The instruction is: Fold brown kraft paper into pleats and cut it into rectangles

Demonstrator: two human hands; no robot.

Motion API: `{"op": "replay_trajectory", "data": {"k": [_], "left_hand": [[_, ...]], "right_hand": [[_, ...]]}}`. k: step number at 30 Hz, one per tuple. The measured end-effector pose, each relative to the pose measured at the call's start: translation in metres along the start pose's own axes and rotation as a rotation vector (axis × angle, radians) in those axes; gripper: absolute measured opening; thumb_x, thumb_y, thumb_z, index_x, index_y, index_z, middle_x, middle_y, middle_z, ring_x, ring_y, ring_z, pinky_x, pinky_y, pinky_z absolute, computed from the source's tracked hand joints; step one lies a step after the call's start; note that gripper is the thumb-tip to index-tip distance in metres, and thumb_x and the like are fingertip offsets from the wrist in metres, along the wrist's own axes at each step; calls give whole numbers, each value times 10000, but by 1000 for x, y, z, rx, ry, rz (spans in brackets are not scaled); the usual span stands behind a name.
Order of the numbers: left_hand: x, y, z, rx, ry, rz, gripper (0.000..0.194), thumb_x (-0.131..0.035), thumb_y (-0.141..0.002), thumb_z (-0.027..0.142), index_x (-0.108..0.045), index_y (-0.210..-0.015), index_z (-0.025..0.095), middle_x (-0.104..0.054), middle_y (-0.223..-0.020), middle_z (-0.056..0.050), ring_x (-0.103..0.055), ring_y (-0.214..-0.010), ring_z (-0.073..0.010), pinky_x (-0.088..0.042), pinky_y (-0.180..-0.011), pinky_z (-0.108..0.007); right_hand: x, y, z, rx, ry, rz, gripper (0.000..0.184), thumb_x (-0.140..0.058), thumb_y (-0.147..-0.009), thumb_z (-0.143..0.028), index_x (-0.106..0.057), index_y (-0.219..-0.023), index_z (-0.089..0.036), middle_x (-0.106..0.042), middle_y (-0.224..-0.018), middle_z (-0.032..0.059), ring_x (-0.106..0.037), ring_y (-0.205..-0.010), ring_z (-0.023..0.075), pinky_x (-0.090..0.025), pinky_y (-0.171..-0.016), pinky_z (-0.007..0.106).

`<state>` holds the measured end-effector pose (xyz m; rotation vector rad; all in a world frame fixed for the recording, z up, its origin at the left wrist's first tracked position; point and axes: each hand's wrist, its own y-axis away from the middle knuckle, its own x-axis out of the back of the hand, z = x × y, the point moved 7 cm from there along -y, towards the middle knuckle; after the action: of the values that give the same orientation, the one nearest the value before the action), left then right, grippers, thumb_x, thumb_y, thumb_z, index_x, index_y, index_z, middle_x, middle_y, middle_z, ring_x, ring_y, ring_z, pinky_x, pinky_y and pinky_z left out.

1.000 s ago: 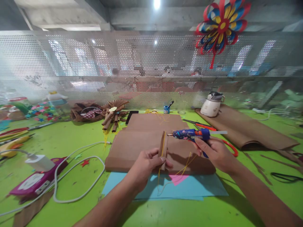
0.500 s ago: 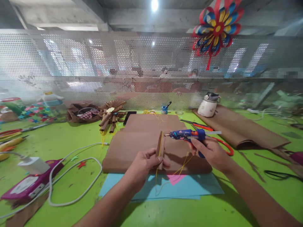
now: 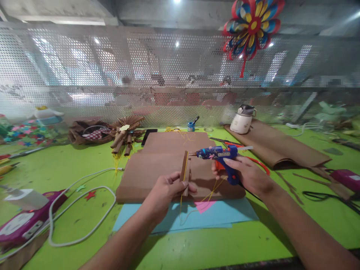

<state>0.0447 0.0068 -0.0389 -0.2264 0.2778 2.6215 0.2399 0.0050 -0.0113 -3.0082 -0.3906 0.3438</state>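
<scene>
My left hand pinches a folded strip of brown paper upright, with a yellow string running along its length and hanging below. In my right hand is a blue glue gun, its nozzle pointing left at the upper part of the strip; whether the tip touches the paper I cannot tell. A clear glue stick juts from the gun's rear. Under both hands lies a stack of brown paper on light blue sheets, with a pink piece between.
On the left are a purple power strip and a looped white cable. Behind stand a rolled-paper craft and a small blue jar. A white bottle rests on folded brown paper at right, near orange-handled scissors.
My right hand's grip on the glue gun has shifted, with the fingers lower on its handle. The nozzle is a bit nearer the paper strip. The whole view has shifted slightly.
</scene>
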Motion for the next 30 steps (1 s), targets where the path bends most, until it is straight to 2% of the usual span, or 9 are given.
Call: {"op": "replay_trajectory", "data": {"k": [8, 11, 14, 17, 20, 22, 24, 27, 30], "left_hand": [[3, -2, -3, 71, 111, 49, 288, -704, -714, 262, -625, -926, 85, -686, -823, -117, -648, -743, -195, -511, -749, -324], [6, -2, -1, 18, 122, 79, 285, -701, -728, 278, -607, -930, 99, -687, -852, -114, -648, -725, -188, -518, -758, -345], [9, -3, 2, -57, 121, 133, 375, -700, -744, 301, -574, -1048, 121, -685, -909, -107, -647, -723, -180, -519, -756, -354], [10, -5, 0, -82, 120, 139, 434, -711, -742, 308, -549, -1102, 126, -684, -920, -101, -650, -740, -180, -514, -767, -354], [11, -6, -3, -59, 123, 129, 411, -712, -737, 292, -551, -1075, 122, -684, -882, -89, -655, -728, -178, -510, -758, -342], [11, -6, -4, -26, 129, 133, 386, -701, -742, 281, -551, -1062, 127, -686, -874, -89, -665, -736, -188, -508, -754, -342], [11, -5, -5, 5, 129, 135, 356, -684, -755, 274, -551, -1054, 136, -690, -877, -89, -675, -753, -196, -503, -763, -344], [12, -5, -5, 31, 119, 138, 310, -672, -762, 269, -555, -1020, 144, -694, -880, -86, -681, -737, -192, -492, -731, -322], [14, -6, -8, 54, 119, 143, 298, -665, -762, 273, -555, -1010, 149, -691, -884, -82, -682, -708, -193, -470, -661, -294]], "right_hand": [[-6, -1, -3, -13, -173, -49, 314, -604, -664, -115, -659, -970, -164, -663, -987, 91, -568, -719, 155, -438, -548, 257], [-3, -5, 5, -49, -172, 5, 284, -626, -691, -123, -663, -969, -170, -670, -994, 82, -573, -707, 139, -456, -566, 250], [-2, -7, 14, -93, -92, 44, 269, -678, -730, -196, -674, -996, -154, -675, -1028, 93, -614, -769, 151, -508, -684, 274], [4, -9, 18, -86, -10, 101, 285, -708, -744, -260, -673, -998, -134, -689, -1001, 105, -644, -832, 176, -528, -759, 301], [11, -10, 17, -85, 22, 147, 331, -692, -775, -316, -643, -1053, -145, -691, -982, 105, -646, -730, 152, -530, -650, 267], [12, -10, 16, -118, 7, 126, 337, -668, -795, -332, -623, -1079, -157, -689, -971, 102, -614, -630, 121, -491, -545, 231], [10, -8, 15, -150, -32, 88, 292, -643, -807, -314, -625, -1050, -153, -684, -944, 97, -574, -588, 104, -454, -504, 218], [8, -4, 11, -143, -107, 51, 243, -639, -748, -201, -641, -987, -155, -668, -877, 64, -552, -623, 111, -457, -555, 232], [7, -1, 7, -75, -162, 26, 432, -626, -625, -91, -634, -1048, -180, -649, -920, 44, -562, -722, 135, -483, -675, 274]]}}
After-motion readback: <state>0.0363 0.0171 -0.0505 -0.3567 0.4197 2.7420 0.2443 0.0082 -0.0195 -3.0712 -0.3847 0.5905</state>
